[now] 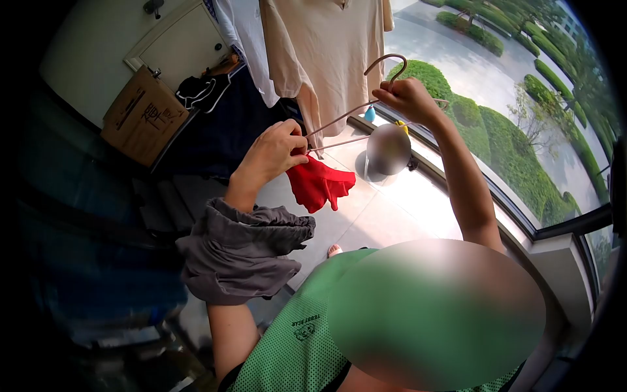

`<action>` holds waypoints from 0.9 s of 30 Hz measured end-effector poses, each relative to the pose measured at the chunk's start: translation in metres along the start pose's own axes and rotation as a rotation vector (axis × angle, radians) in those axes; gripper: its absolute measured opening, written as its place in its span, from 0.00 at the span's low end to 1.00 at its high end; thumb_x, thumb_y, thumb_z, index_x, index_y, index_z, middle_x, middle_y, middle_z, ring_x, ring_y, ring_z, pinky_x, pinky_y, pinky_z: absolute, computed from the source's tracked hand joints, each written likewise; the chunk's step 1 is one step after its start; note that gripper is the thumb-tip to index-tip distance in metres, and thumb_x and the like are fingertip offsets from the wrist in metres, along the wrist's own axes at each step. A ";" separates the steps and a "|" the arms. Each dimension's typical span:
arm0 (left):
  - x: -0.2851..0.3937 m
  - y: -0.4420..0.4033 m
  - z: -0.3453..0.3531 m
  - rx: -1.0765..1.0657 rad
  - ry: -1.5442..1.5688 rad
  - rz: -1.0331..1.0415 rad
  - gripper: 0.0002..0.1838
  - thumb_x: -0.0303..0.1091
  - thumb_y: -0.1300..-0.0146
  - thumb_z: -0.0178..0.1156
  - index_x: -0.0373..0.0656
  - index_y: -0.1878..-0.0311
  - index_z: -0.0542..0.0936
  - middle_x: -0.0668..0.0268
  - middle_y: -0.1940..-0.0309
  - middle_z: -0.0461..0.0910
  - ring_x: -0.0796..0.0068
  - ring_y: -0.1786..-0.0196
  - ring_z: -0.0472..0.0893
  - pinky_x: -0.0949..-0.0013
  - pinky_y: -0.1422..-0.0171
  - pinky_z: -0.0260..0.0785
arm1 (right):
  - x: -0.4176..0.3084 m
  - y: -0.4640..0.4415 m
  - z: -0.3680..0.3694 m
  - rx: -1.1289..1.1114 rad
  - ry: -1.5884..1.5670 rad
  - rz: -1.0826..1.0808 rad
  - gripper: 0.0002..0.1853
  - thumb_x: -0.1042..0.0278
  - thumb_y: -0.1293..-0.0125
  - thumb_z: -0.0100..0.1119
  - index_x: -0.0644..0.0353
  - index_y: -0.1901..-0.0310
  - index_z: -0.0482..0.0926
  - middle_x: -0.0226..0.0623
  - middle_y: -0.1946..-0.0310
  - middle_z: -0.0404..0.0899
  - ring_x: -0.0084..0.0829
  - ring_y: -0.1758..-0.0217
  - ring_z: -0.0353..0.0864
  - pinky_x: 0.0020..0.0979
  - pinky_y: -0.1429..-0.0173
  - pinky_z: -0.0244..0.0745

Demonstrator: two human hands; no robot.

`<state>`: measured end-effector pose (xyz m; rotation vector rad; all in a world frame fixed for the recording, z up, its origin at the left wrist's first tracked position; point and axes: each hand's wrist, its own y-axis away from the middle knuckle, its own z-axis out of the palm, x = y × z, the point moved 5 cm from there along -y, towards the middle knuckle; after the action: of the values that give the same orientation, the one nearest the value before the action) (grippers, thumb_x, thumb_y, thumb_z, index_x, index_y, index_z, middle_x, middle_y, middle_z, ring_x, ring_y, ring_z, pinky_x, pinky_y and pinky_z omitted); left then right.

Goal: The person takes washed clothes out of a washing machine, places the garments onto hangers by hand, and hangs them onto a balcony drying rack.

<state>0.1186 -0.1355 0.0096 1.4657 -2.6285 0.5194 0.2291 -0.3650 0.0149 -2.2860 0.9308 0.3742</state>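
Observation:
My right hand (409, 102) is closed around a clothes hanger (341, 121) just below its hook, near the window. At the hanger's other end, my left hand (273, 147) pinches a small red cloth garment (318, 184) against the hanger's corner. The red piece dangles below my fingers; its exact kind is not clear. Bunched over my left forearm is a dark grey garment (245, 251) with a gathered edge.
A beige shirt (330, 52) and a white garment (245, 46) hang ahead. A cardboard box (145, 116) and a black cap-like item (204, 91) are at the left. The window (516, 124) runs along the right, above the tiled floor (385, 219).

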 end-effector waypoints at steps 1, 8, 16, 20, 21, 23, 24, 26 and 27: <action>0.002 -0.003 0.002 0.013 0.009 0.018 0.08 0.31 0.57 0.67 0.43 0.73 0.79 0.66 0.68 0.72 0.66 0.61 0.73 0.66 0.54 0.67 | 0.001 0.001 -0.003 0.003 0.004 0.003 0.18 0.59 0.38 0.54 0.65 0.79 0.75 0.39 0.89 0.66 0.27 0.87 0.62 0.32 0.78 0.59; 0.016 -0.021 0.005 -0.052 0.068 0.007 0.07 0.31 0.56 0.67 0.41 0.74 0.79 0.66 0.70 0.74 0.66 0.62 0.74 0.67 0.55 0.68 | 0.026 0.022 -0.036 -0.006 -0.104 0.190 0.19 0.60 0.38 0.54 0.63 0.82 0.72 0.27 0.89 0.62 0.19 0.85 0.58 0.28 0.78 0.55; 0.039 -0.040 0.016 -0.045 0.146 0.142 0.07 0.31 0.56 0.66 0.41 0.73 0.79 0.66 0.68 0.75 0.66 0.62 0.74 0.68 0.55 0.68 | 0.044 0.048 -0.057 -0.108 -0.160 0.409 0.16 0.56 0.38 0.55 0.62 0.73 0.79 0.24 0.87 0.66 0.17 0.84 0.60 0.26 0.78 0.56; 0.063 -0.058 0.021 -0.038 0.188 0.236 0.07 0.31 0.55 0.65 0.41 0.73 0.78 0.66 0.70 0.76 0.67 0.61 0.73 0.67 0.54 0.67 | 0.038 0.057 -0.049 -0.078 -0.160 0.392 0.18 0.53 0.37 0.54 0.61 0.73 0.79 0.25 0.85 0.67 0.17 0.81 0.61 0.25 0.76 0.57; 0.070 -0.062 0.023 -0.041 0.190 0.245 0.07 0.31 0.55 0.65 0.41 0.73 0.78 0.66 0.70 0.76 0.67 0.61 0.73 0.67 0.54 0.67 | 0.037 0.062 -0.050 -0.078 -0.168 0.373 0.18 0.53 0.37 0.54 0.61 0.73 0.78 0.25 0.85 0.67 0.16 0.81 0.61 0.25 0.76 0.57; 0.082 -0.072 0.025 -0.027 0.167 0.263 0.05 0.29 0.54 0.65 0.41 0.74 0.78 0.67 0.74 0.76 0.68 0.63 0.74 0.69 0.60 0.68 | 0.040 0.072 -0.056 -0.060 -0.177 0.353 0.18 0.53 0.37 0.55 0.61 0.73 0.78 0.24 0.85 0.66 0.16 0.81 0.61 0.25 0.76 0.57; 0.087 -0.076 0.029 -0.031 0.170 0.271 0.05 0.29 0.54 0.65 0.41 0.74 0.78 0.67 0.74 0.76 0.68 0.63 0.74 0.69 0.60 0.68 | 0.043 0.078 -0.063 -0.001 -0.205 0.367 0.17 0.54 0.37 0.55 0.61 0.74 0.78 0.23 0.85 0.66 0.16 0.81 0.61 0.25 0.76 0.57; 0.095 -0.084 0.030 0.058 0.311 0.246 0.05 0.28 0.51 0.64 0.41 0.71 0.78 0.65 0.78 0.75 0.71 0.69 0.74 0.72 0.64 0.67 | 0.049 0.088 -0.075 0.152 -0.242 0.355 0.16 0.56 0.37 0.55 0.62 0.73 0.78 0.22 0.85 0.66 0.15 0.81 0.60 0.23 0.76 0.57; 0.102 -0.088 0.033 0.053 0.318 0.257 0.05 0.28 0.51 0.64 0.41 0.71 0.78 0.65 0.78 0.75 0.71 0.69 0.74 0.72 0.64 0.67 | 0.050 0.093 -0.078 0.159 -0.237 0.366 0.16 0.56 0.37 0.55 0.62 0.73 0.78 0.22 0.85 0.66 0.15 0.81 0.60 0.23 0.76 0.57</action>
<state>0.1407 -0.2712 0.0245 0.9623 -2.5697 0.7780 0.2008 -0.4930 0.0089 -1.8766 1.2079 0.6852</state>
